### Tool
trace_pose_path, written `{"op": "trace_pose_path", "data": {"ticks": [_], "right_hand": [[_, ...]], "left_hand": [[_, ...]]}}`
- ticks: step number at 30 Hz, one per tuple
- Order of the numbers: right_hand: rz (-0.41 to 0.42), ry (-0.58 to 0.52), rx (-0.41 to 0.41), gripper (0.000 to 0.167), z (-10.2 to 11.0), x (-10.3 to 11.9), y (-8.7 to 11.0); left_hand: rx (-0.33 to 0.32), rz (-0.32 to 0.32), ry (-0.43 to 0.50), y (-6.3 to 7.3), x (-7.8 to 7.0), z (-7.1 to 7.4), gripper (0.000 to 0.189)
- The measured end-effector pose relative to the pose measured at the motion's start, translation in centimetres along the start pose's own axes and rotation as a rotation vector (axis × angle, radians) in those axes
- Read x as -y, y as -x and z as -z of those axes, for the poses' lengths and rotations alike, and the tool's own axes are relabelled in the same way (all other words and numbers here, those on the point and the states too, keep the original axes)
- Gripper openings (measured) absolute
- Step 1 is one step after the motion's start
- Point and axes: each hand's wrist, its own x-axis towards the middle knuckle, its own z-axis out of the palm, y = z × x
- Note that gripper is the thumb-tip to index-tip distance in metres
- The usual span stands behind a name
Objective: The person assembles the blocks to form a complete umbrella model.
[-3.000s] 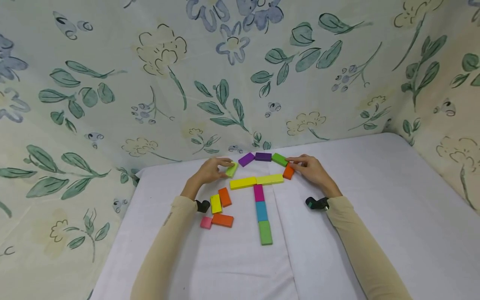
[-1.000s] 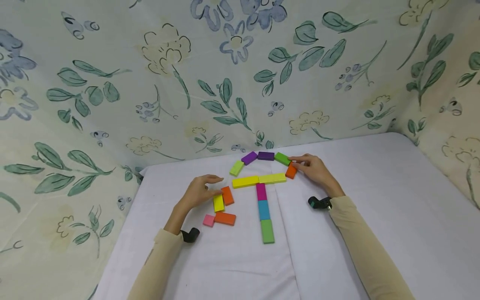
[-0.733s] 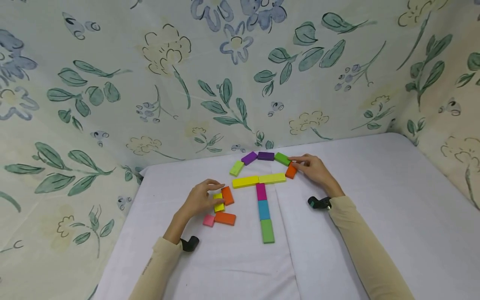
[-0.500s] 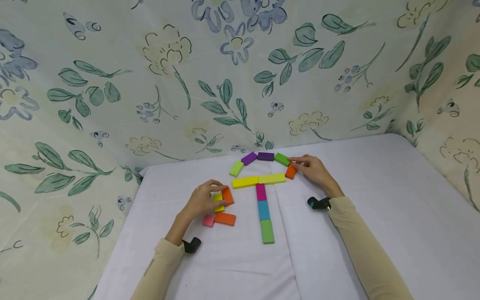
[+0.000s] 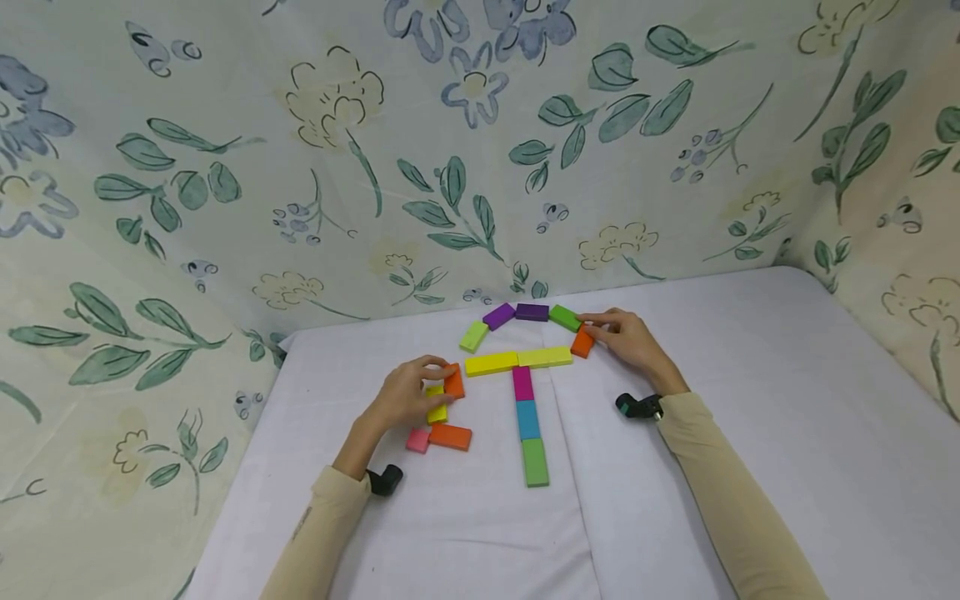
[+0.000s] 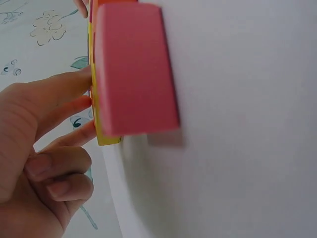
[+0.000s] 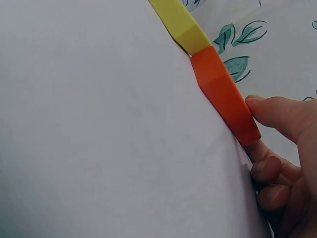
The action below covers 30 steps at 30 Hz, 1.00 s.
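Note:
In the head view my left hand (image 5: 405, 394) pinches an orange block (image 5: 454, 382) between thumb and fingers, just behind a yellow block (image 5: 437, 405) that the hand partly covers. A small pink block (image 6: 136, 69) fills the near part of the left wrist view and hides the fingertips' hold. My right hand (image 5: 625, 338) holds another orange block (image 5: 582, 342) at the right end of an arc of blocks. Thumb and a finger touch that block (image 6: 136, 69) no more than its counterpart; in the right wrist view the thumb lies against the orange block's side (image 7: 225, 94).
The arc also has a lime block (image 5: 473, 336), purple blocks (image 5: 532, 312) and a green block (image 5: 565, 317). Below it, yellow blocks (image 5: 491, 364) top a column of magenta, blue and green (image 5: 535, 463). One more orange block (image 5: 451, 437) lies at left on the white cloth (image 5: 480, 533).
My left hand has left the lime block in the arc, come back to the loose blocks and taken an orange one, which has shifted slightly away from me. My right hand stays put.

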Motion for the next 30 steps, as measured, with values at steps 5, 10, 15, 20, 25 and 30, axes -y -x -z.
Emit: {"op": "trace_pose_path", "data": {"ticks": [5,10,15,20,25,30], "right_hand": [[0.0,0.002,0.004,0.034,0.0,-0.1,0.0],[0.0,0.001,-0.006,0.033,0.0,0.0,0.0],[0.001,0.008,-0.008,0.034,-0.1,-0.1,0.0],[0.002,0.012,-0.014,0.034,-0.2,-0.2,-0.1],[0.005,0.008,-0.011,0.034,-0.2,-0.2,-0.2],[0.006,-0.005,-0.008,0.033,-0.1,-0.3,-0.2]], "left_hand": [[0.035,-0.016,-0.011,-1.2,0.3,0.5,0.05],[0.05,-0.044,-0.034,-2.2,0.3,0.8,0.051],[0.044,-0.064,-0.071,-2.8,0.2,0.9,0.05],[0.036,-0.076,-0.099,-3.2,0.1,0.9,0.049],[0.028,-0.071,-0.115,-3.3,0.2,0.8,0.05],[0.019,-0.082,-0.112,-3.5,0.3,0.6,0.05]]}}
